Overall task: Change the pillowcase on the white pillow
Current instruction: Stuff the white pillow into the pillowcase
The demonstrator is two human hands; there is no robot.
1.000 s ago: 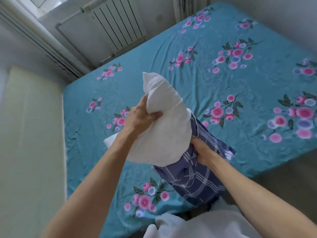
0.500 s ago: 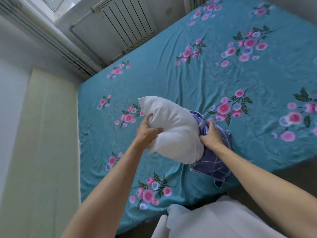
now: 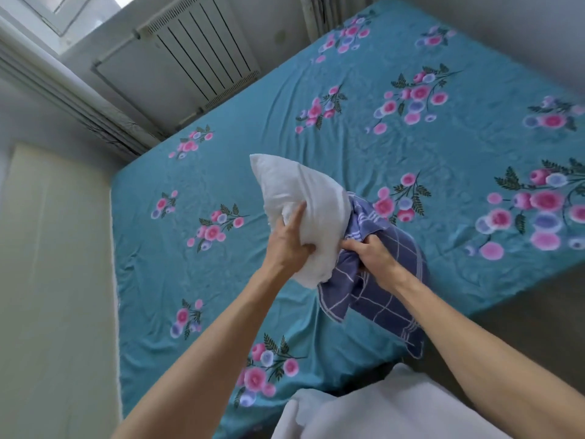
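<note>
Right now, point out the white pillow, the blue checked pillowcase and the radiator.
white pillow (image 3: 304, 198), head view, on its bare upper half above the left hand
blue checked pillowcase (image 3: 389, 299), head view, on the hanging cloth below the right hand
radiator (image 3: 202, 55), head view, on its ribbed front panel

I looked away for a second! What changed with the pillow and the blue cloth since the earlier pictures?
The soft white pillow dipped toward the bed, then came up again, still mostly out of the blue checked fabric pillowcase. The right hand shifted its grip, now bunching the pillowcase's edge lower down. The left hand kept gripping the pillow. The teal flowered bedsheet stayed put.
</note>
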